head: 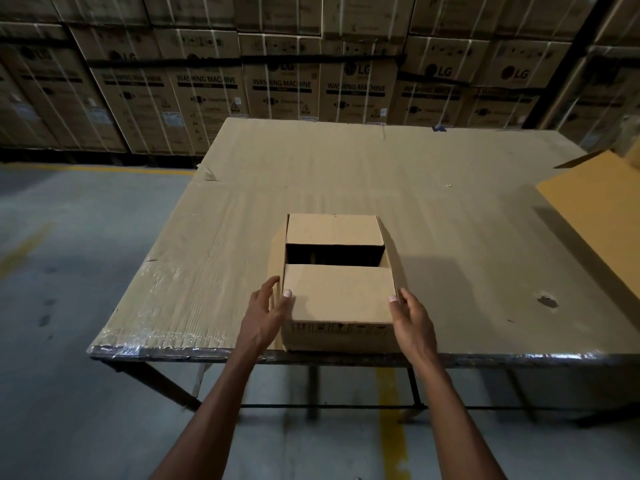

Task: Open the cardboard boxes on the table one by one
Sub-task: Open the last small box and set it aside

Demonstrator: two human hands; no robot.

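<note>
Two bare forearms reach forward from the bottom of the view to a small cardboard box point(337, 282) that sits at the near edge of the table point(450, 209), its front face almost flush with the rim. The left hand point(265, 311) flanks the box's left side, fingers straight and slightly spread, its thumb tip resting on the corner of the near flap point(339, 294). The right hand point(412, 315) mirrors it on the right, fingers loosely extended, thumb touching the flap's opposite corner; neither hand curls around anything. The near flap and the far flap point(334, 228) lie roughly flat, with a dark gap open between them.

The box looks light and possibly empty, though its contents cannot be seen. Its walls seem stiff, while the flaps should bend easily along their creases. The free edge of the near flap, beside the gap, appears the best place to hook the fingers and lift. A larger open carton point(602, 199) stands at the table's right edge.
</note>
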